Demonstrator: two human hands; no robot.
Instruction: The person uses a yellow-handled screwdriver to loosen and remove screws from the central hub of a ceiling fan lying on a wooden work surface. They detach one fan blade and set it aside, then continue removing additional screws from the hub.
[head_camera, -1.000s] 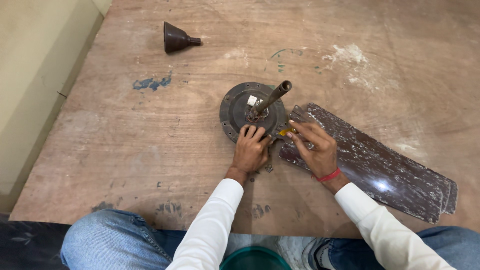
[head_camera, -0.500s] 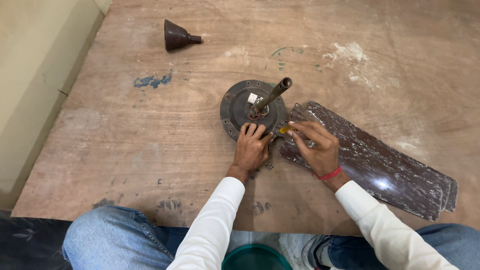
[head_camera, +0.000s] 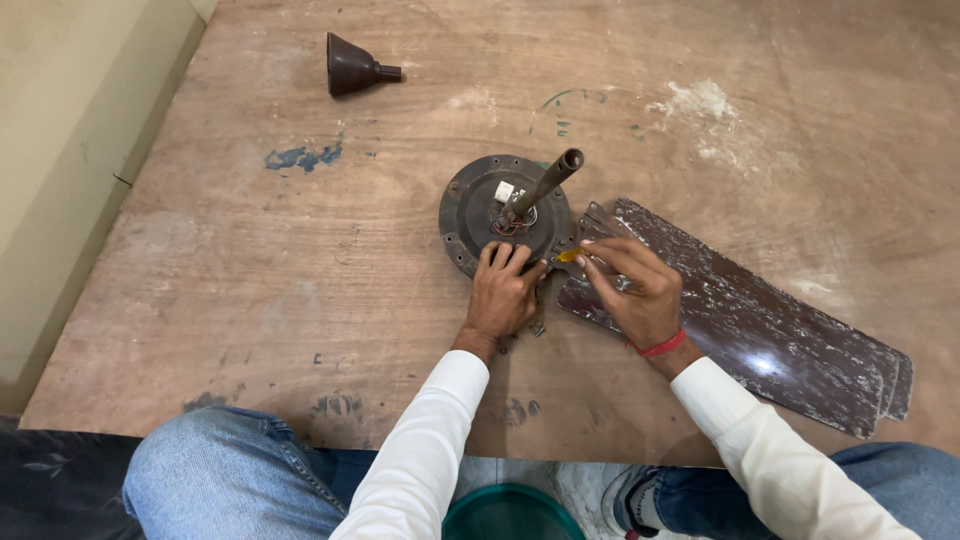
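Worn plywood surface (head_camera: 250, 280), stained with blue and white paint patches. Lying on it: round dark fan motor (head_camera: 500, 215) with upright rod at centre, stacked brown fan blades (head_camera: 760, 330) just right, dark cone-shaped cover (head_camera: 350, 66) far off, on its side.

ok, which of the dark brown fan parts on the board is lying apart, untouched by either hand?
The cone-shaped canopy cup, on its side at the far left. The round motor housing is under the left hand; the stacked blades lie under the right hand.
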